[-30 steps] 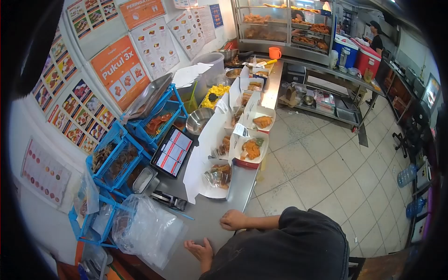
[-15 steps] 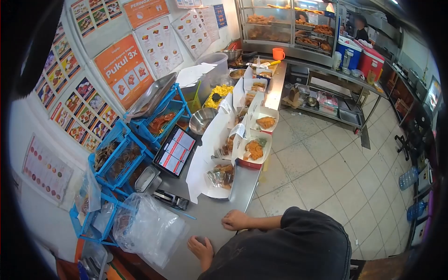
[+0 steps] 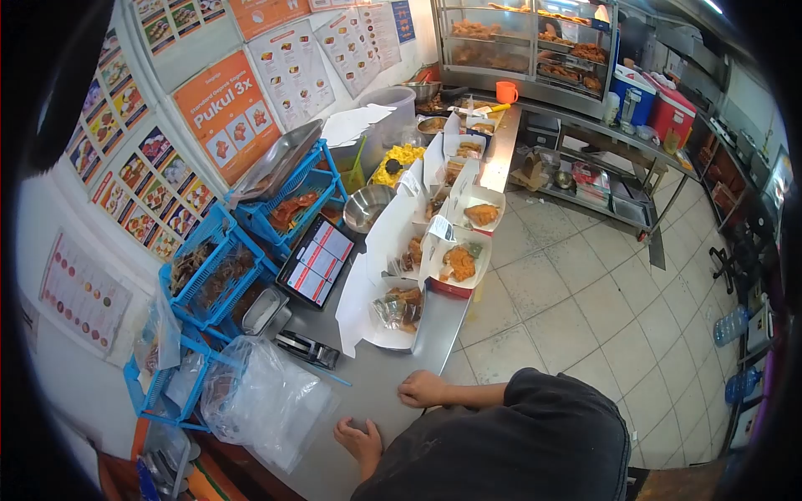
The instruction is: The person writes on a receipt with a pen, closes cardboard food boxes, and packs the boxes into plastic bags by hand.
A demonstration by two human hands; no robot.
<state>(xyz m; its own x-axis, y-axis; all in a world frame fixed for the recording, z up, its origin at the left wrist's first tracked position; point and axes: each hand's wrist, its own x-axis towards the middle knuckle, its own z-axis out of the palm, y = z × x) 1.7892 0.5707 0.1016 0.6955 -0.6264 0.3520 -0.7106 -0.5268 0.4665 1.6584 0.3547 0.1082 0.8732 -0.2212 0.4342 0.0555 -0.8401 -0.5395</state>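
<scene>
My left hand (image 3: 359, 440) lies at the front of the metal counter (image 3: 368, 391), fingers apart and holding nothing, to the right of clear plastic bags (image 3: 271, 405). Farther along the counter edge rests my right hand (image 3: 422, 389), its fingers curled in with nothing visible in them. Beyond it stands an open white box (image 3: 380, 330) with food and a clear packet inside. More open boxes with fried chicken (image 3: 459, 262) run in a row behind. A black stapler-like device (image 3: 307, 350) and a thin blue stick (image 3: 334, 377) lie left of the hands.
Blue baskets (image 3: 209, 288), a tablet (image 3: 315, 260) and a metal bowl (image 3: 368, 209) line the wall side. A glass food cabinet (image 3: 526, 50) and an orange mug (image 3: 506, 92) stand at the back. Coolers (image 3: 668, 108) are at back right.
The view has shifted slightly, moving the counter items a little rightward in the picture. The person at the back right is no longer clearly visible. Both my hands stay resting on the counter.
</scene>
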